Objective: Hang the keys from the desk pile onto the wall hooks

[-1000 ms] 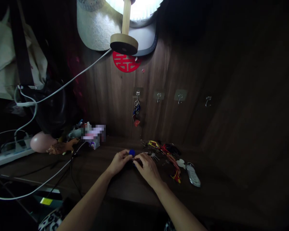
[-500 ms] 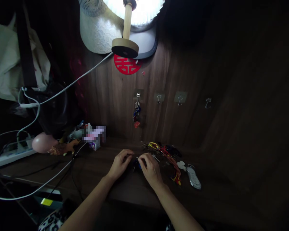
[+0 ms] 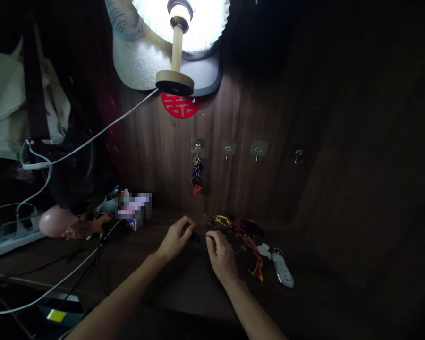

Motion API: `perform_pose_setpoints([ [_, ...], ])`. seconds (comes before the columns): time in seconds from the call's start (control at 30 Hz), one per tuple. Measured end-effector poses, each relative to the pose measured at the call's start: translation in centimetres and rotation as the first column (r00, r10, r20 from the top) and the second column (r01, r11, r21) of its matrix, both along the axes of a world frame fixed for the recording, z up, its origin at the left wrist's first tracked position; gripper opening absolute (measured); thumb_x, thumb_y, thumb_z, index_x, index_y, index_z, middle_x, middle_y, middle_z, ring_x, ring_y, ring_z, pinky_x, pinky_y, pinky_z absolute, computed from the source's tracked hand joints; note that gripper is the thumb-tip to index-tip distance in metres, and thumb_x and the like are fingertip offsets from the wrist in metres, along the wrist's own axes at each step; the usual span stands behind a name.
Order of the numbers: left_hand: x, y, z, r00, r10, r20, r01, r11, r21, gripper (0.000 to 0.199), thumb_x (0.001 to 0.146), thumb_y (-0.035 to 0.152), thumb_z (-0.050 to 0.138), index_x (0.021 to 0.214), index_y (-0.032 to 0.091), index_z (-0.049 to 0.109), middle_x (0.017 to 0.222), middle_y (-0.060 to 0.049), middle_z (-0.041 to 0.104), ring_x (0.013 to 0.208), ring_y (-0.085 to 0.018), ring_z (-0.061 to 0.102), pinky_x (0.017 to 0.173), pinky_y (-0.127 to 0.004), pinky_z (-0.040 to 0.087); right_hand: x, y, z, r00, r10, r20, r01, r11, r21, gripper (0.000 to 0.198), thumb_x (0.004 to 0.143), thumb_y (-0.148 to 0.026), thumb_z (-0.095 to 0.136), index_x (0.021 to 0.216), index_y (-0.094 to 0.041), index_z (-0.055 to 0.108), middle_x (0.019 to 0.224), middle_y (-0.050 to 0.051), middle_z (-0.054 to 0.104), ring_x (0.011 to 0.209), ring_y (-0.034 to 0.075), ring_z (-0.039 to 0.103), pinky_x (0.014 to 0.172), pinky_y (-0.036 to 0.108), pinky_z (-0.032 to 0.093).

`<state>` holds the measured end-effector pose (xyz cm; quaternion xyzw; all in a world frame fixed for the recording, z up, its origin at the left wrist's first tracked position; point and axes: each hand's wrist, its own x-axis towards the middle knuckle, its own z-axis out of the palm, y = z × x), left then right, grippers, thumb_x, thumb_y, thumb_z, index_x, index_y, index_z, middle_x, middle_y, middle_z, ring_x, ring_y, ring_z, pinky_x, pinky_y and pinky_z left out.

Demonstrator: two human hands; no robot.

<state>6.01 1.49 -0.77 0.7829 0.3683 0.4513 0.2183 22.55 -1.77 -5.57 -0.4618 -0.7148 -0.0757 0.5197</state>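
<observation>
My left hand (image 3: 177,238) is closed in a pinch above the dark shelf. From its fingertips hangs a small bunch of dark blue keys (image 3: 196,237), dim and partly hidden. A short gap separates it from my right hand (image 3: 221,255), whose thumb and fingers are also pinched together; whatever they hold, if anything, is too small to make out. Beyond and to the right of that hand lies a tangle of keys with yellow and red cords (image 3: 250,245). Beside this pile rests a silvery, remote-like object (image 3: 282,268) with a pale, rounded tag (image 3: 264,250).
On the back panel are several metal hooks (image 3: 258,153); the leftmost carries a key bunch (image 3: 196,174). A lit lamp (image 3: 177,49) hangs above, near caps (image 3: 132,63). At left are a pink ball (image 3: 58,222), a power strip (image 3: 16,241) and a loose white cable (image 3: 67,278).
My hands have moved slightly apart. The dark blue keys, earlier between both hands near my right fingers, now hang at my left fingertips. The camera view has shifted a little.
</observation>
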Motion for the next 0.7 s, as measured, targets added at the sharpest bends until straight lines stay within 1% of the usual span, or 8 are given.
perform_pose_setpoints([
  [0.13, 0.0, 2.8, 3.6, 0.996, 0.090, 0.025, -0.091, 0.996, 0.024, 0.022, 0.086, 0.037, 0.041, 0.079, 0.020, 0.053, 0.073, 0.002, 0.058, 0.069, -0.011, 0.053, 0.067, -0.021, 0.042, 0.3, 0.3, -0.2, 0.999, -0.011, -0.045, 0.009, 1.000, -0.029, 0.019, 0.093, -0.023, 0.036, 0.093, -0.021, 0.055, 0.086, 0.004, 0.063, 0.082, 0.015, 0.059, 0.073, 0.025, 0.044],
  [0.27, 0.1, 6.1, 7.2, 0.981, 0.163, 0.102, -0.173, 0.980, 0.102, 0.020, 0.084, 0.036, 0.043, 0.076, 0.020, 0.053, 0.072, 0.002, 0.059, 0.068, -0.011, 0.052, 0.066, -0.020, 0.041, 0.3, 0.4, -0.2, 0.998, -0.008, -0.061, 0.005, 0.999, -0.049, 0.021, 0.092, -0.023, 0.036, 0.092, -0.020, 0.056, 0.086, 0.004, 0.064, 0.081, 0.015, 0.061, 0.072, 0.025, 0.044],
  [0.37, 0.4, 8.2, 9.9, 0.972, 0.210, 0.102, -0.224, 0.962, 0.155, 0.018, 0.082, 0.034, 0.047, 0.076, 0.020, 0.056, 0.071, 0.003, 0.060, 0.065, -0.011, 0.053, 0.063, -0.020, 0.041, 0.2, 0.3, 0.0, 0.997, -0.006, -0.077, 0.001, 0.998, -0.064, 0.021, 0.091, -0.021, 0.036, 0.091, -0.020, 0.057, 0.084, 0.003, 0.064, 0.078, 0.015, 0.061, 0.070, 0.025, 0.044],
  [0.5, 1.4, 10.3, 13.3, 0.959, 0.271, 0.081, -0.283, 0.931, 0.229, 0.015, 0.081, 0.030, 0.051, 0.076, 0.019, 0.060, 0.073, 0.002, 0.064, 0.066, -0.011, 0.055, 0.066, -0.020, 0.042, 0.1, 0.2, 0.0, 0.996, -0.017, -0.087, 0.009, 0.996, -0.093, 0.021, 0.090, -0.020, 0.036, 0.090, -0.020, 0.057, 0.082, 0.003, 0.064, 0.076, 0.015, 0.061, 0.070, 0.026, 0.045],
  [0.6, 2.3, 11.6, 15.4, 0.946, 0.318, 0.066, -0.324, 0.908, 0.264, 0.014, 0.081, 0.029, 0.052, 0.078, 0.019, 0.062, 0.074, 0.002, 0.066, 0.068, -0.011, 0.057, 0.068, -0.020, 0.042, 0.0, 0.2, 0.0, 0.996, -0.019, -0.092, 0.010, 0.995, -0.098, 0.021, 0.090, -0.020, 0.036, 0.090, -0.021, 0.057, 0.082, 0.002, 0.064, 0.077, 0.015, 0.061, 0.070, 0.026, 0.046],
  [0.7, 3.0, 12.8, 16.9, 0.930, 0.363, 0.054, -0.362, 0.883, 0.299, 0.015, 0.081, 0.029, 0.053, 0.080, 0.019, 0.064, 0.077, 0.001, 0.067, 0.072, -0.012, 0.058, 0.070, -0.021, 0.041, 0.0, 0.3, -0.1, 0.996, -0.028, -0.083, 0.020, 0.996, -0.086, 0.020, 0.089, -0.017, 0.036, 0.090, -0.021, 0.056, 0.082, 0.002, 0.063, 0.075, 0.014, 0.061, 0.068, 0.025, 0.046],
])
